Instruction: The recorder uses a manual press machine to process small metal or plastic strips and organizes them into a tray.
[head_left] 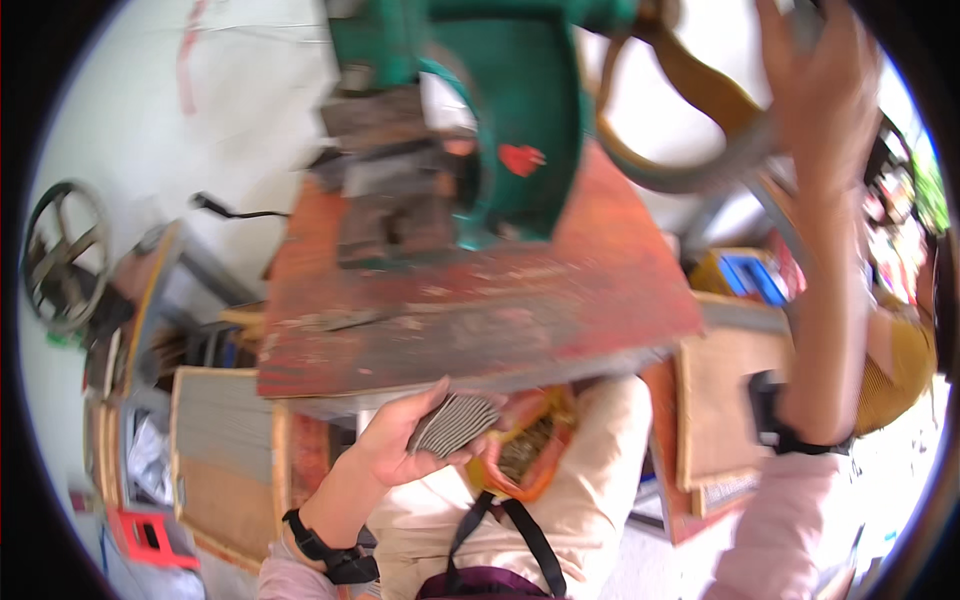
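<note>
My left hand (398, 436) is closed around a grey, finely striped bundle (455, 425) that looks like a stack of thin strips, just below the near table edge. At the upper right my right hand (825, 95), blurred by motion, is raised at the handwheel (690, 175) of a green hand press (535, 120). Its fingers wrap a grey handle there, partly cut off by the picture's edge. Dark metal blocks (395, 200) sit at the press's foot. An orange-yellow bag (530, 480) with small brownish pieces inside lies open at my lap.
The press stands on a worn red wooden table (480, 310). Wooden-framed panels (222, 440) lean low on the left, others (735, 400) on the right. A second handwheel (66, 255) stands far left, above a red plastic stool (150, 540). A person in mustard clothing (898, 375) is at right.
</note>
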